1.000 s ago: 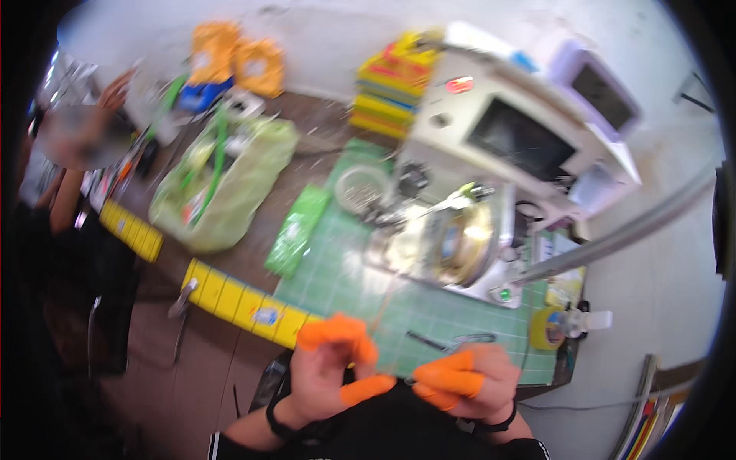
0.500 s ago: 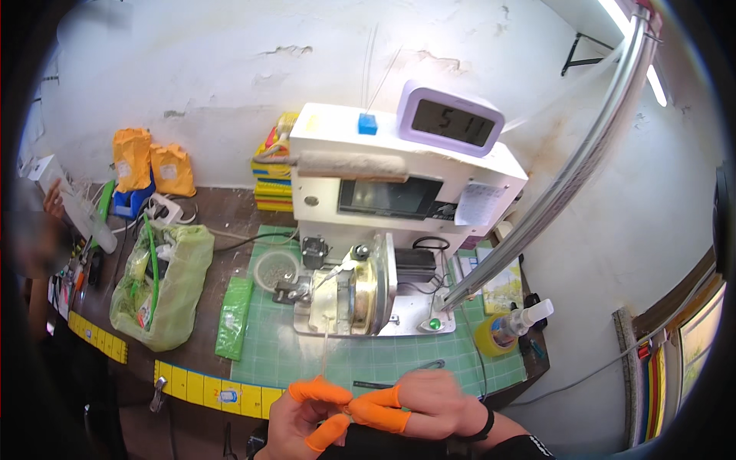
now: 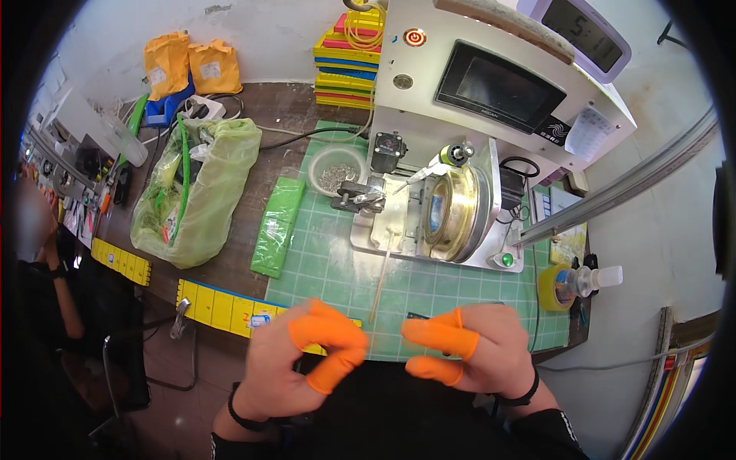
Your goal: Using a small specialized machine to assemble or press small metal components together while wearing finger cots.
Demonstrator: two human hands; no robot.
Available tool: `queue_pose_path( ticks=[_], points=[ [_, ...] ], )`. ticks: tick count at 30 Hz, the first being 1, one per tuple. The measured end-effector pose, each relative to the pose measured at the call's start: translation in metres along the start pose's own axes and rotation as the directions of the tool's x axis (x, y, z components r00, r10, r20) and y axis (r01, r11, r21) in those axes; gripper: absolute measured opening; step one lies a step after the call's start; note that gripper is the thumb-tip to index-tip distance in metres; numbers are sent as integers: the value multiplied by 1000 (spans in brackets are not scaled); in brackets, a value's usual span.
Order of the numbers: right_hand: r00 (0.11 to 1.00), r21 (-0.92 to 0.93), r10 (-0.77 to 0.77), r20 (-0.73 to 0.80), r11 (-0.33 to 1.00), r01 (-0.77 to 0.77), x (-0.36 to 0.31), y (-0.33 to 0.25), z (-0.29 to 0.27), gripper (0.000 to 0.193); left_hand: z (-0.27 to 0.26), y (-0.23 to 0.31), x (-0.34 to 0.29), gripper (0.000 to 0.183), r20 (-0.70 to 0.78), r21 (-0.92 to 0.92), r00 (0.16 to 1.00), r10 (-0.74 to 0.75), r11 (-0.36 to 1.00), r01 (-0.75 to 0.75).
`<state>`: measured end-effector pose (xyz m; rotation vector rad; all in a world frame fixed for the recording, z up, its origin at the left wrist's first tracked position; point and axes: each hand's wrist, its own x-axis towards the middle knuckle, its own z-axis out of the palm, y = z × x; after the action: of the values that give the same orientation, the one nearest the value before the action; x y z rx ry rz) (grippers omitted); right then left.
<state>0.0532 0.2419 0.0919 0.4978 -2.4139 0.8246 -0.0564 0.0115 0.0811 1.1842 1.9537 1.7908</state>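
We see the left hand [image 3: 287, 364] and the right hand [image 3: 483, 349] up by the near edge of the green mat [image 3: 437, 287], with orange covers [image 3: 326, 330] on some fingers. On the left hand, a finger and the thumb curl close together, and we cannot tell if something tiny is pinched there. The right hand keeps a small gap between its thumb and fingers, and we see nothing in it. The hands do not touch each other. The thin brown stick [image 3: 379, 287] is just past them, over the mat, with its far end at the metal plate [image 3: 389, 218] of the white machine [image 3: 422, 84].

We think a hand could bump the stick and push it crooked, because it pokes out toward us. If the brass wheel [image 3: 469, 226] turned with fingers near, it could pinch them. A knock could tip the clear bowl [image 3: 313, 172] and spill its shiny bits [image 3: 337, 178].

For writing, we see big digits on the clock [image 3: 586, 34], small print under the dark screen [image 3: 498, 80], and a paper [image 3: 590, 132] with marks too tiny for us. The yellow strip [image 3: 211, 304] has black lines and a pale label [image 3: 261, 320]
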Motion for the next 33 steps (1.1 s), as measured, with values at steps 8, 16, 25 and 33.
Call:
queue_pose_path(
  ticks=[8,16,25,33],
  points=[
    [711,610,598,371,420,-672,-12,27,66,48,-15,-40,83,13,-81,356,980,179,924,-140],
    [687,886,674,273,102,-452,-1,41,94,53,-10,-75,120,13,17,295,990,138,946,-137],
    [657,892,748,-90,355,-281,7,66,135,43,-10,-84,139,12,106,375,976,191,901,-217],
    [573,872,805,-155,384,-303,27,82,144,28,-8,-89,138,15,149,528,968,201,812,-250]
  ],
)
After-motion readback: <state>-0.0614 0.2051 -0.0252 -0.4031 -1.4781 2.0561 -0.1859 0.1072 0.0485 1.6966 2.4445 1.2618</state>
